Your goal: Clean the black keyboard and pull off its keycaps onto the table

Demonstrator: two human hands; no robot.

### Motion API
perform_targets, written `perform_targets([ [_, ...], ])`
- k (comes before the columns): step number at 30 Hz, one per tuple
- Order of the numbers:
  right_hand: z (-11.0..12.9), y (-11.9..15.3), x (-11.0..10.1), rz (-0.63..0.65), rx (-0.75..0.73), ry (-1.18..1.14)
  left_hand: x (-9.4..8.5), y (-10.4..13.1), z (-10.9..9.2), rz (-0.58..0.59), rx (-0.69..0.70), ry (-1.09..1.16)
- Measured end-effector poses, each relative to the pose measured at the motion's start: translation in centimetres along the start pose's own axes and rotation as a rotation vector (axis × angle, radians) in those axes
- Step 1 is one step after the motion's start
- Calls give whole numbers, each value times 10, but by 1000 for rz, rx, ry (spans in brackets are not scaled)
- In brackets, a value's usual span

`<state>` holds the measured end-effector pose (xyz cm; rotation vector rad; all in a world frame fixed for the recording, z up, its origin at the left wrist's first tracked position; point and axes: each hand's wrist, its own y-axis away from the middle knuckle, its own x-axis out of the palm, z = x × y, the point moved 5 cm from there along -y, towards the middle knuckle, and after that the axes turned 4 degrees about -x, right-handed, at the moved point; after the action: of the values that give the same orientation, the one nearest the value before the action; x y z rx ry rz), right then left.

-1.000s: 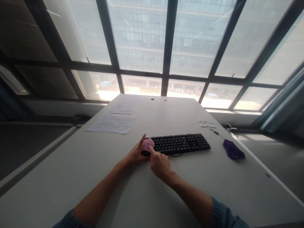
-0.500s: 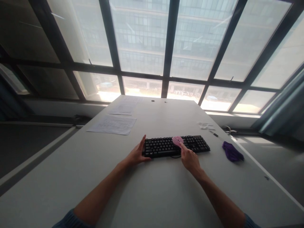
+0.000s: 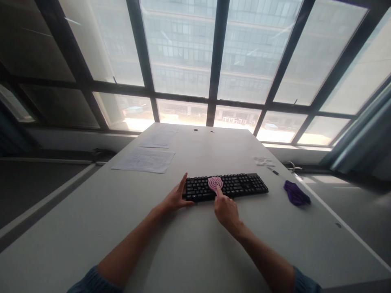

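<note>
Keyboard [image 3: 246, 184] crosswise, right end farther

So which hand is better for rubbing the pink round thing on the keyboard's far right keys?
Probably the right hand: it holds the pink round thing on the keyboard, while the left hand is at the left end.

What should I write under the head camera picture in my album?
Right hand holds a pink swirly brush over the black keyboard, while the left hand grips its end.
</note>
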<state>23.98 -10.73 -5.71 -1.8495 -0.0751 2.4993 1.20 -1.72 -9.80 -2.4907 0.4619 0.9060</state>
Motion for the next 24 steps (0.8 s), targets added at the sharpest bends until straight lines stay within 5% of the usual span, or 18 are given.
perform_targets([
  [5, 60, 12, 10, 56, -251, -47, 2, 0, 1, -8, 17, -1],
  [8, 69, 18, 9, 80, -331, -48, 2, 0, 1, -3, 14, 1],
  [12, 42, 22, 3, 58, -315, -27, 1, 0, 2, -9, 2, 10],
  [20, -52, 23, -8, -74, -183, -66, 2, 0, 8, 20, -34, 19],
  [24, -74, 23, -13, -136, -141, -82, 2, 1, 10, 23, -40, 32],
])
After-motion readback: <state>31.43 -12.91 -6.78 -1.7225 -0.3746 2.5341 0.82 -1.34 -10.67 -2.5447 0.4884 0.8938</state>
